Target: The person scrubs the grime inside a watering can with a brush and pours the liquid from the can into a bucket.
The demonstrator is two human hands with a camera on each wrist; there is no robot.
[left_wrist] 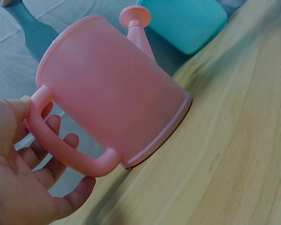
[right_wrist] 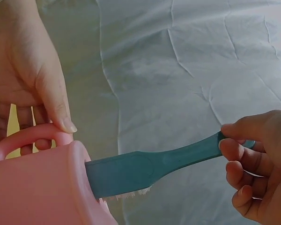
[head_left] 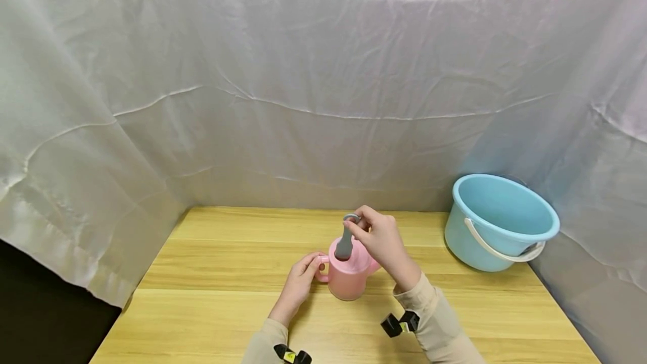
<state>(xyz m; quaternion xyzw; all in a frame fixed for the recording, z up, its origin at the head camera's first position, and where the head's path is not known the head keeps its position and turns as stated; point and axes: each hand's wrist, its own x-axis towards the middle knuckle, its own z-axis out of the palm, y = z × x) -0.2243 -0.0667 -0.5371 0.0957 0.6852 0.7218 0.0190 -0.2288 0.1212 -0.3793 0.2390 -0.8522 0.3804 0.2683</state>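
A pink watering can (head_left: 346,281) stands upright on the wooden table, its spout pointing right. My left hand (head_left: 299,285) holds the can's looped handle (left_wrist: 68,152), thumb on top and fingers around the inside. Above the can, my right hand (head_left: 380,240) pinches the ring end of a blue-grey scrubbing brush (right_wrist: 178,159) between thumb and forefinger. Pale bristles (right_wrist: 131,193) show along one side of the brush. Its head sits partly inside the can's opening, so the lower end is hidden.
A light blue bucket (head_left: 475,240) with a white handle stands at the table's right rear corner. Grey fabric (head_left: 323,72) hangs behind the table and along both sides. The wooden tabletop (head_left: 212,296) extends left of the can.
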